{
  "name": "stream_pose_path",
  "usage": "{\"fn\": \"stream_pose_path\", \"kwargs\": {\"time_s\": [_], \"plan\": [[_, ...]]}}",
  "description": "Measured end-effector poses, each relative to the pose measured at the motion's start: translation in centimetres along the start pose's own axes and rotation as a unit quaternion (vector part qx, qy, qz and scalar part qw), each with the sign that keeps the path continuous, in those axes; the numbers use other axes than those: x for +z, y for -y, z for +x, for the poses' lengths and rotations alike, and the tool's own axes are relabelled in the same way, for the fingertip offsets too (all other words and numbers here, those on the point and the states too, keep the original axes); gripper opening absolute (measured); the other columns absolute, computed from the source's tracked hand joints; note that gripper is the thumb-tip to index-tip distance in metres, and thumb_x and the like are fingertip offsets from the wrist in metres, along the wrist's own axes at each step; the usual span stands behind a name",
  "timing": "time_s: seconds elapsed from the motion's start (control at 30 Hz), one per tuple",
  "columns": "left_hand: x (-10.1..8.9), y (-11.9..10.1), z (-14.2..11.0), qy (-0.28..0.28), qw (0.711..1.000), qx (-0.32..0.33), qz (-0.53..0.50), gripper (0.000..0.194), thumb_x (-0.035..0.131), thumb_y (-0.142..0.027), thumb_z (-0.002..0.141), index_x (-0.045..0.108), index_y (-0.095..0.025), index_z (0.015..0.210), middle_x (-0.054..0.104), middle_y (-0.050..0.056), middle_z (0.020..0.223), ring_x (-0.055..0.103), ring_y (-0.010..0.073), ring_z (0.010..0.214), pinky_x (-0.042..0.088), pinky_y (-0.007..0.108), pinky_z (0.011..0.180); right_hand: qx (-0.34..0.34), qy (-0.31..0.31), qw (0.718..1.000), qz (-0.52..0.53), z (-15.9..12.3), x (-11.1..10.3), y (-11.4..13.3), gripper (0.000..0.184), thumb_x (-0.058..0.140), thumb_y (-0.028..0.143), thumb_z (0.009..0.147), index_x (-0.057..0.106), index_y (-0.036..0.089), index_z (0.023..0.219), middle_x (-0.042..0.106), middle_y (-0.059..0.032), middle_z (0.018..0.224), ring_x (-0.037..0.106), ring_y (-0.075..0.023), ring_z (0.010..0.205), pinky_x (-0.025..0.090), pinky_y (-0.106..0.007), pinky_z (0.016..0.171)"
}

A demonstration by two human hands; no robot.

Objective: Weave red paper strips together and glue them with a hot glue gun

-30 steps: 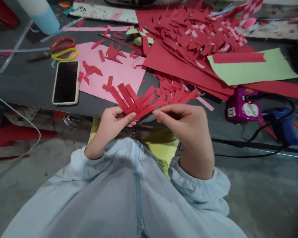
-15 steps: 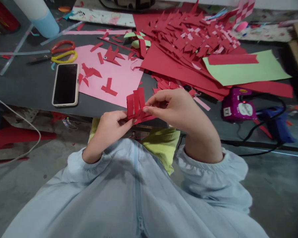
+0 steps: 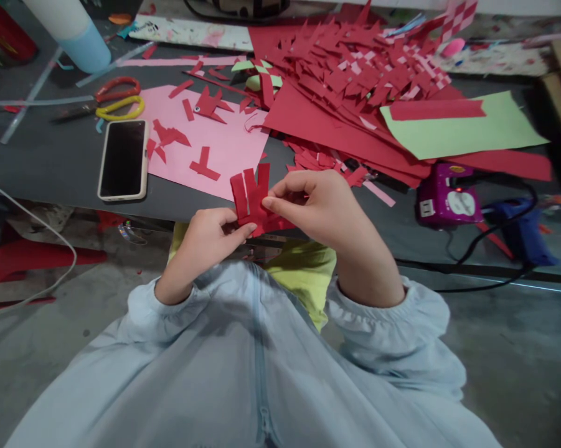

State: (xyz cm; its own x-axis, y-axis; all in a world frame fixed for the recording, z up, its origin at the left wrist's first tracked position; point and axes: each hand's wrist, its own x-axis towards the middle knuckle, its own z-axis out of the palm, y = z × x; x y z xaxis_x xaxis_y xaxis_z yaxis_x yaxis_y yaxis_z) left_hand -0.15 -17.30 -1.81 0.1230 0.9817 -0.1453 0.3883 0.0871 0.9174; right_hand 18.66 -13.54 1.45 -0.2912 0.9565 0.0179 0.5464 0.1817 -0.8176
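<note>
My left hand (image 3: 215,239) pinches the lower left corner of a piece of woven red paper strips (image 3: 256,214), thumb on top. Several strip ends stick up from it, and others point right, partly hidden behind my right hand. My right hand (image 3: 311,202) has thumb and forefinger closed on a strip at the upper right of the weave. The piece is held just above the table's front edge. Beyond it lies a pink paper sheet (image 3: 219,140), which carries red offcuts and a red paper fish (image 3: 210,106) with a stuck-on eye.
A phone (image 3: 124,160) and scissors (image 3: 116,102) lie on the left, near a white-and-blue bottle (image 3: 75,37). Red paper fish (image 3: 378,59) are heaped at the back right. A purple box (image 3: 448,196) with cables and a blue glue gun (image 3: 525,233) sit on the right.
My right hand has moved left onto the weave from the right-hand strip ends, folding strips over. The upper strips now stand closer together. My left hand has kept its hold.
</note>
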Motion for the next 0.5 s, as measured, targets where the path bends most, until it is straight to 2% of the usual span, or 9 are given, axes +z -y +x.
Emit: {"fn": "stream_pose_path", "kwargs": {"time_s": [0.07,0.13,0.23,0.33,0.4,0.5], "plan": [[0.1,0.3,0.1,0.023,0.999,0.021,0.031,0.028,0.072,-0.041,0.076,0.068,-0.017,0.063,0.063,0.000,0.056,0.051,0.0115,0.052,0.036,0.023,0.050,0.001,0.003,1.000,0.005,0.0,0.2,-0.1,0.015,0.067,0.027,0.078,0.072,0.017,0.068,0.068,-0.0021,0.066,0.054,-0.0119,0.060,0.038,-0.028,0.059],[0.3,0.7,0.3,0.031,0.999,0.027,0.012,0.028,0.071,-0.042,0.078,0.069,-0.016,0.067,0.066,0.001,0.060,0.055,0.0120,0.054,0.040,0.022,0.050,-0.004,-0.017,1.000,0.008,-0.1,0.2,-0.1,0.014,0.067,0.028,0.079,0.074,0.018,0.072,0.070,-0.0030,0.070,0.057,-0.0133,0.063,0.040,-0.028,0.061],[0.7,0.8,0.4,-0.001,0.995,0.008,-0.097,0.027,0.073,-0.042,0.077,0.071,-0.015,0.073,0.069,0.002,0.063,0.061,0.0119,0.055,0.048,0.022,0.054,-0.016,-0.095,0.995,0.015,-0.7,-0.1,0.1,0.015,0.068,0.032,0.081,0.077,0.020,0.083,0.072,-0.0044,0.079,0.058,-0.0140,0.065,0.041,-0.029,0.061],[1.2,0.7,0.6,-0.049,0.977,-0.020,-0.208,0.033,0.077,-0.046,0.073,0.069,-0.014,0.069,0.070,0.003,0.061,0.063,0.0117,0.053,0.052,0.022,0.054,0.010,-0.168,0.985,0.034,-1.6,-0.3,0.2,0.024,0.065,0.043,0.084,0.073,0.021,0.081,0.068,-0.0042,0.071,0.049,-0.0120,0.055,0.037,-0.028,0.053],[1.4,0.5,0.7,-0.069,0.963,-0.039,-0.259,0.035,0.079,-0.047,0.070,0.069,-0.014,0.068,0.071,0.003,0.062,0.066,0.0126,0.055,0.054,0.022,0.055,0.035,-0.169,0.984,0.049,-2.1,-0.1,0.1,0.032,0.064,0.049,0.085,0.069,0.021,0.072,0.062,-0.0029,0.062,0.045,-0.0112,0.052,0.035,-0.028,0.050],[1.8,0.3,0.7,-0.076,0.948,-0.051,-0.306,0.033,0.081,-0.046,0.068,0.070,-0.015,0.070,0.072,0.002,0.064,0.069,0.0134,0.058,0.056,0.021,0.055,0.053,-0.120,0.986,0.104,-2.4,0.9,-0.5,0.037,0.065,0.054,0.082,0.066,0.020,0.069,0.059,-0.0017,0.061,0.047,-0.0110,0.053,0.035,-0.027,0.050]]}}
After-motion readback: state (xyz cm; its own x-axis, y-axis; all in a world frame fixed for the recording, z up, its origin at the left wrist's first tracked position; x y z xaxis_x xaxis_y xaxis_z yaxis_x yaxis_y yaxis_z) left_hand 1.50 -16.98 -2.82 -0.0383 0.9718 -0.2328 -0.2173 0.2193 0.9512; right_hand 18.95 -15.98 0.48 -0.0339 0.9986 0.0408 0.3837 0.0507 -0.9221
